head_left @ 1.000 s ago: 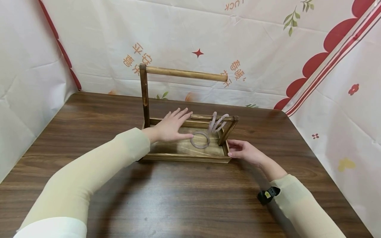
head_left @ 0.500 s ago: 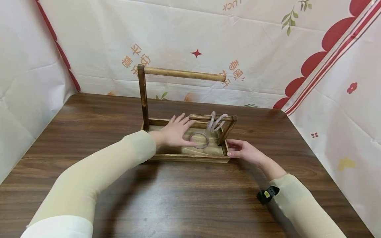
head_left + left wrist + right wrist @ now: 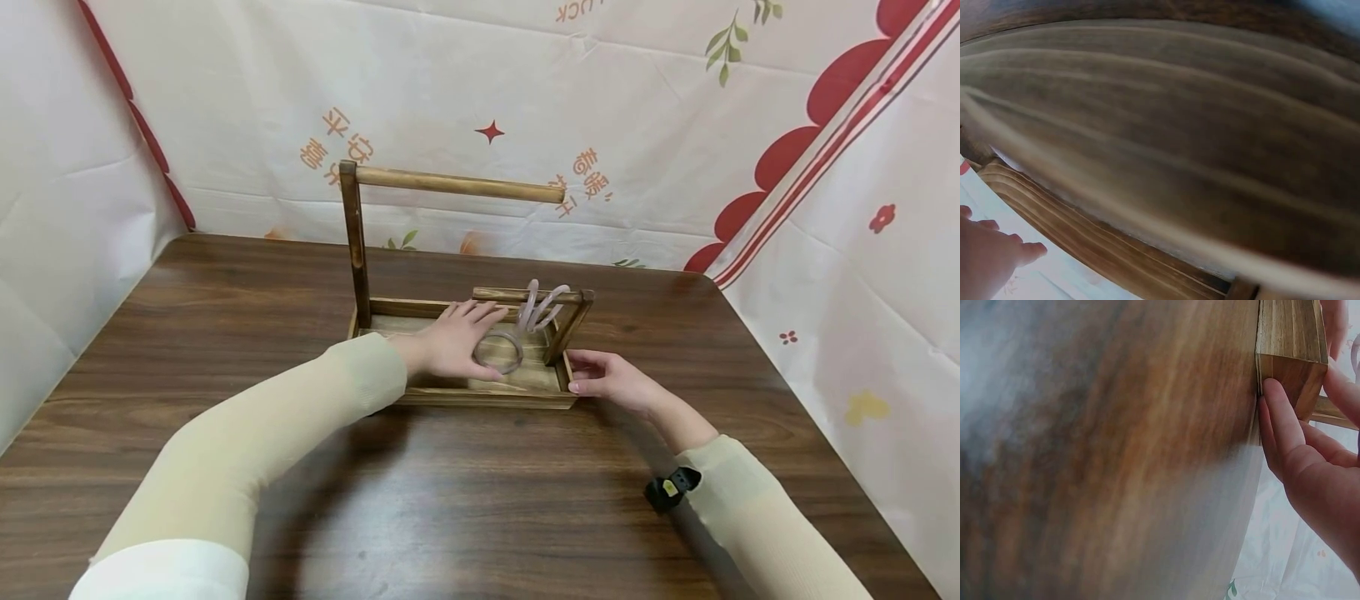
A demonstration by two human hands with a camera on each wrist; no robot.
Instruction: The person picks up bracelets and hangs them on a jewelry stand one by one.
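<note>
A wooden bangle stand (image 3: 480, 401) has a shallow tray base, a tall bar and a lower bar. A few pale, translucent bangles (image 3: 529, 304) hang on the lower bar. One more bangle (image 3: 520, 354) lies on the tray floor. My left hand (image 3: 456, 343) hovers palm down over the tray with fingers spread, its thumb beside the loose bangle; contact cannot be made out. My right hand (image 3: 618, 383) holds the tray's right end, with thumb and fingers against the end wall in the right wrist view. The left wrist view is mostly blurred wood and fingertips (image 3: 997, 247).
The dark wood-grain table (image 3: 465, 500) extends around the stand. A printed white cloth (image 3: 442, 92) hangs behind and at both sides. The stand's tall bar (image 3: 465, 182) rises behind my left hand, and a black strap (image 3: 672, 489) is on my right wrist.
My left hand has moved right across the tray toward the loose bangle, fingers still spread. My right hand stays at the tray's end. The view has shifted slightly.
</note>
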